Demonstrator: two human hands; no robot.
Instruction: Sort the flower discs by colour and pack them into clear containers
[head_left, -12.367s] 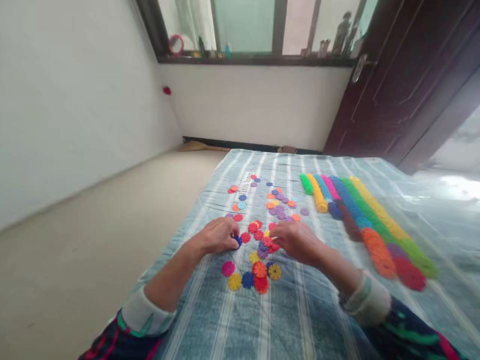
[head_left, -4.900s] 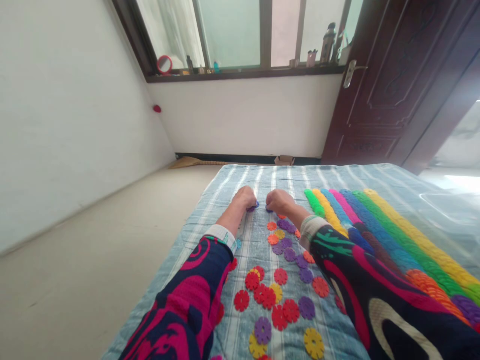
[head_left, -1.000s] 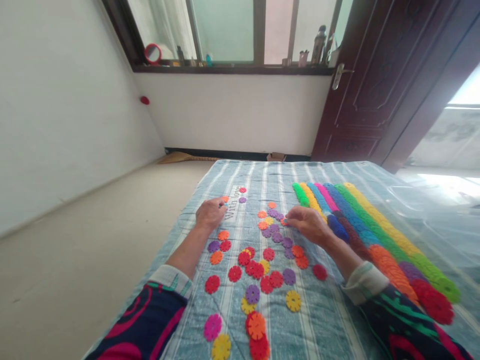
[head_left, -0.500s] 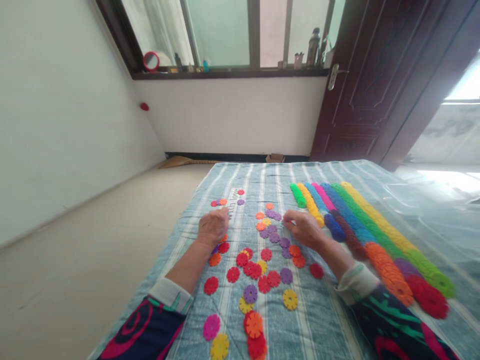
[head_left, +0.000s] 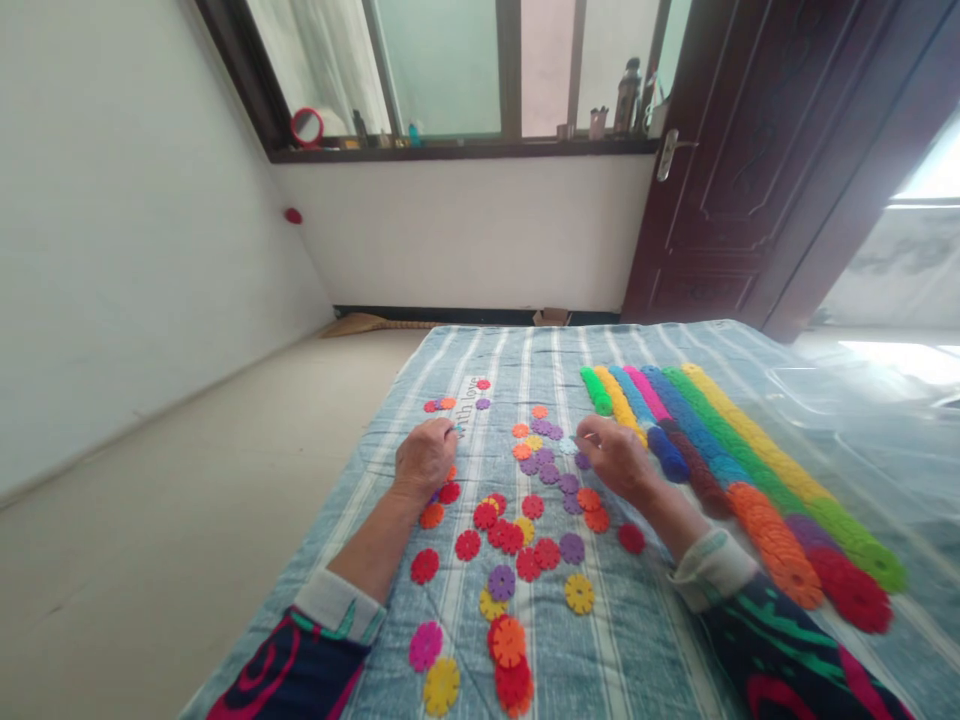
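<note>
My left hand (head_left: 426,458) is closed above the left part of the striped cloth (head_left: 637,640), fingertips pressed together; a tiny pale bit shows at them, too small to name. Beneath its wrist lie a red disc (head_left: 449,493) and an orange disc (head_left: 431,516), both notched plastic. My right hand (head_left: 616,458) is bent into a pinch, and whatever it holds is hidden. Just left of its fingertips is a pale blue disc (head_left: 568,446), with a purple disc (head_left: 583,461) below. Loose notched discs, such as a yellow one (head_left: 580,594), lie scattered between my forearms.
Rows of stacked discs lie at the right, among them a green row (head_left: 757,465) and an orange stack (head_left: 776,545). A clear plastic container (head_left: 885,440) stands beyond them. Past the cloth are a wall, a window sill (head_left: 465,150) and a brown door (head_left: 720,180).
My right hand has shifted slightly right, uncovering the pale blue disc and a purple disc beside its fingertips. The left hand stays nearly in place, still closed.
</note>
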